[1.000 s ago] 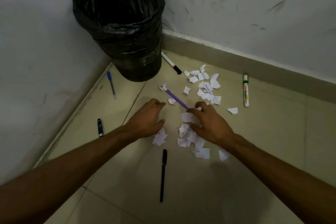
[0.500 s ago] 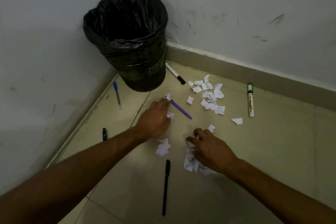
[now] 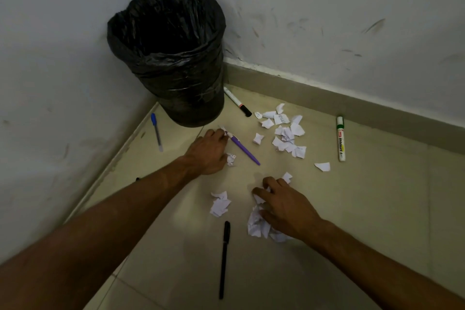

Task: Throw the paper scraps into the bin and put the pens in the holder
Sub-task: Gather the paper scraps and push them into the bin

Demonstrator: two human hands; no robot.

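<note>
A bin (image 3: 173,63) lined with a black bag stands in the corner. White paper scraps lie on the tiled floor: a far cluster (image 3: 286,133), a small pile (image 3: 220,205) and a pile (image 3: 256,224) under my right hand (image 3: 284,209), whose fingers curl over it. My left hand (image 3: 208,151) rests beside a purple pen (image 3: 242,150), fingertips on a scrap at the pen's far end; a crumpled scrap (image 3: 231,158) lies against its thumb. A black pen (image 3: 224,259) lies near me. No holder is in view.
A blue pen (image 3: 156,131) lies along the left wall. A white marker with a black cap (image 3: 237,104) lies beside the bin, and a green-capped whiteboard marker (image 3: 340,138) near the right skirting. Walls close the corner on two sides.
My right hand has dragged scraps towards me into a heap. My left hand has reached forward to the far end of the purple pen. The view has tilted up slightly.
</note>
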